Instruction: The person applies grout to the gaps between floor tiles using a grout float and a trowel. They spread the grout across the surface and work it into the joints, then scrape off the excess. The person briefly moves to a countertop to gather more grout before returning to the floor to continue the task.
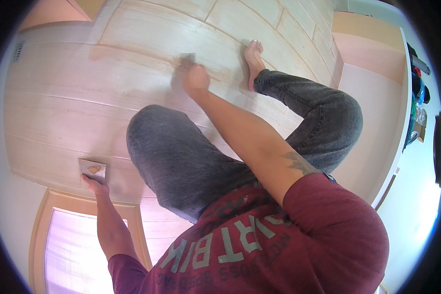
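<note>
My left hand (96, 185) grips a square, shiny metal filling knife (101, 177) by its near edge, thumb on top. A small lump of tan filler paste (93, 168) sits on that plate. Farther out, my right hand (197, 79) is closed around a small putty knife (187, 60), whose grey blade is blurred and meets the floor. Under the blade runs a joint between pale wood-look planks (147, 81), with a brownish smear of paste (157, 60) along it. The putty knife's handle is hidden in my fist.
My knee (157, 127) rests on the floor between my hands, and my bare foot (254, 56) stands to the right. A wood-framed glazed door (90, 206) is at lower left. At right stands a pale cabinet or shelf (372, 93), with assorted items (419, 103) beyond it.
</note>
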`<state>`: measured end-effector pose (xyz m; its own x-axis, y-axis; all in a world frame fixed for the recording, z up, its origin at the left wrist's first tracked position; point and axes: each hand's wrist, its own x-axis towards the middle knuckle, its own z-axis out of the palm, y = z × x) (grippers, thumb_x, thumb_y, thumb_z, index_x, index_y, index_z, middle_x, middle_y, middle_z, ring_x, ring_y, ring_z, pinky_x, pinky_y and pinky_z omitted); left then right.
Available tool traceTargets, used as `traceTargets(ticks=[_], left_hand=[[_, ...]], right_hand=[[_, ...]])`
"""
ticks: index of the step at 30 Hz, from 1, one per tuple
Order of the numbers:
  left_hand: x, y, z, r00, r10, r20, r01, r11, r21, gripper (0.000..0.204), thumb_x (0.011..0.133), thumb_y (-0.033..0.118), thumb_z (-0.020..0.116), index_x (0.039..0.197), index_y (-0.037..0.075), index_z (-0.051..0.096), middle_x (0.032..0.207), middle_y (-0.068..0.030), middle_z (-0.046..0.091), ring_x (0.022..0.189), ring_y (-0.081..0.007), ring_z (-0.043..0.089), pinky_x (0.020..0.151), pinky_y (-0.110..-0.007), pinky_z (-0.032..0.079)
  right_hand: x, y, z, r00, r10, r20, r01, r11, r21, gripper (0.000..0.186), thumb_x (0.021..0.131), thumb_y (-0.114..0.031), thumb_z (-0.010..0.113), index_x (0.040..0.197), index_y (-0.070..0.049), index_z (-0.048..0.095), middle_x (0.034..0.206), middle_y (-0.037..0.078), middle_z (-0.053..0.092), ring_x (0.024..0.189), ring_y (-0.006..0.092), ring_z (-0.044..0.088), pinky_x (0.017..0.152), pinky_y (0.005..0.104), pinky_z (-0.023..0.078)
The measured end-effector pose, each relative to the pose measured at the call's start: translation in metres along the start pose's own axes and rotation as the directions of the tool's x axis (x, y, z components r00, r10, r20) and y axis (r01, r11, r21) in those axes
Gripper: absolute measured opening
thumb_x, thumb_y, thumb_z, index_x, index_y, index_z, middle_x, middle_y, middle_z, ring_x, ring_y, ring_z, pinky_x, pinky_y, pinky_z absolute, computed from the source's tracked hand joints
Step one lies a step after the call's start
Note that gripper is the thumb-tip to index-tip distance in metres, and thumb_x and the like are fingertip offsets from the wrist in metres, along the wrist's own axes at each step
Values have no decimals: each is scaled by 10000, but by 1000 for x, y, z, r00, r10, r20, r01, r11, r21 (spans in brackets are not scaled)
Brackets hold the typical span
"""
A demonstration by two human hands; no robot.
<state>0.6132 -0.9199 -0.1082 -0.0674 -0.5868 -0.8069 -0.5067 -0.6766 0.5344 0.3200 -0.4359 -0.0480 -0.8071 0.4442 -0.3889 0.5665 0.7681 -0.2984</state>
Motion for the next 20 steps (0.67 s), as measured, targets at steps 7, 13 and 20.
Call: traceTargets(ticks=[7,13,20], left_hand=[[-19,2,9,1000,9,23,-10,999,37,855,1029,706,522,1646,131,378,1626,-30,453,1454,-260,458,1211,-403,369],[-13,4,7,997,41,59,-42,999,19,897,1015,707,548,1646,96,364,1641,-79,432,1475,-295,448,1230,-437,369],[6,-1,3,998,12,62,-10,999,-36,994,966,740,605,1667,90,333,1680,-89,385,1496,-296,421,1262,-446,321]], right_hand=[[-9,-138,39,953,-178,245,152,981,119,308,932,-249,605,989,-13,794,1043,276,760,1034,424,745,930,505,592],[-26,-114,1,890,-342,302,314,939,140,306,948,-230,595,1127,-47,762,1098,252,759,1052,413,742,932,536,583],[4,-22,-3,813,-537,224,577,696,-427,551,937,-367,682,1445,-163,623,1380,175,673,1265,416,639,933,476,594]])
